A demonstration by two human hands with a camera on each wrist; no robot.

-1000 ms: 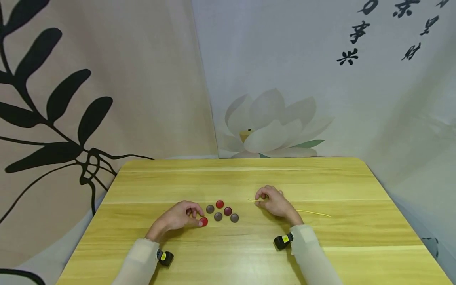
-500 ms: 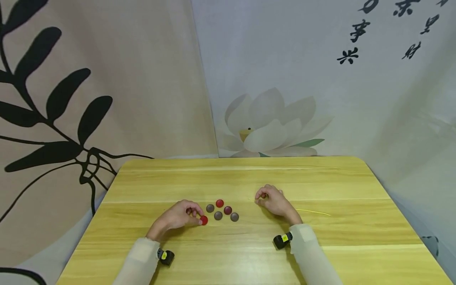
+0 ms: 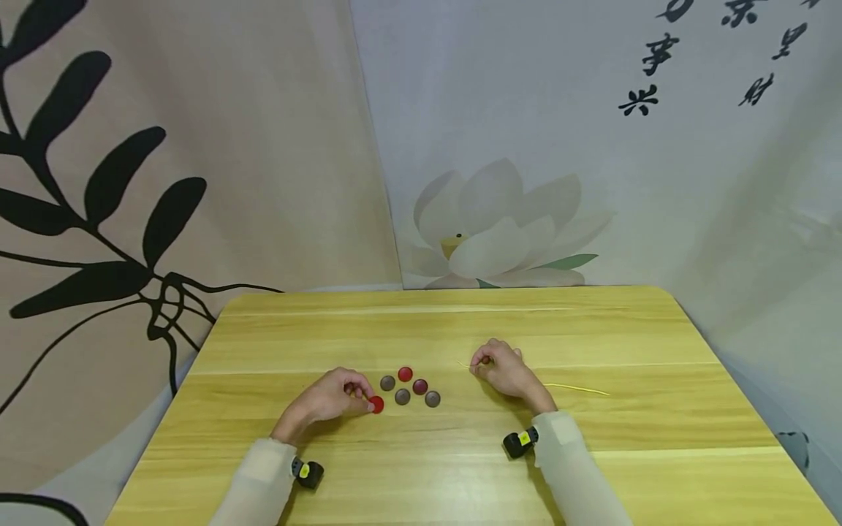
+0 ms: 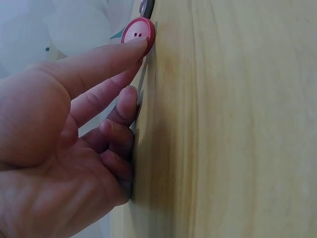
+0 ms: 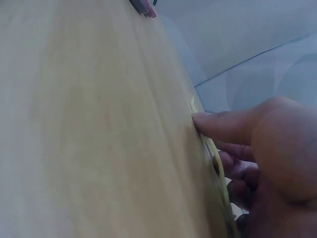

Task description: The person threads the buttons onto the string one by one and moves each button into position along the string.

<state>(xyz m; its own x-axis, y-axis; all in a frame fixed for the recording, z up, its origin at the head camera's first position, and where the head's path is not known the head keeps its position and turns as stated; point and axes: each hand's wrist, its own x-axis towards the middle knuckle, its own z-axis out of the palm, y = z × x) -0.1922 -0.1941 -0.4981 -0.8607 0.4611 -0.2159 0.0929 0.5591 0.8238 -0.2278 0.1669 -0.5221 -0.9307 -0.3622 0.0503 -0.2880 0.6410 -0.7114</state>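
My left hand (image 3: 334,394) pinches a red button (image 3: 377,405) between thumb and index finger at the table's left middle. In the left wrist view that button (image 4: 136,29) is tilted up, with two holes visible under the thumb tip. The other left fingers are curled below it. On the right, my right hand (image 3: 506,371) holds a thin yellow cord (image 3: 579,389) with the thumb and fingers. A short end sticks out past the fingertips, and the longer part trails behind the hand along the table. The right wrist view shows the cord (image 5: 222,181) running under the thumb.
Loose buttons lie just right of the left hand: a red button (image 3: 405,374), a dark red button (image 3: 420,387) and three grey ones, among them a grey button (image 3: 432,399). The wooden table (image 3: 421,475) ends at a printed cloth backdrop (image 3: 316,146).
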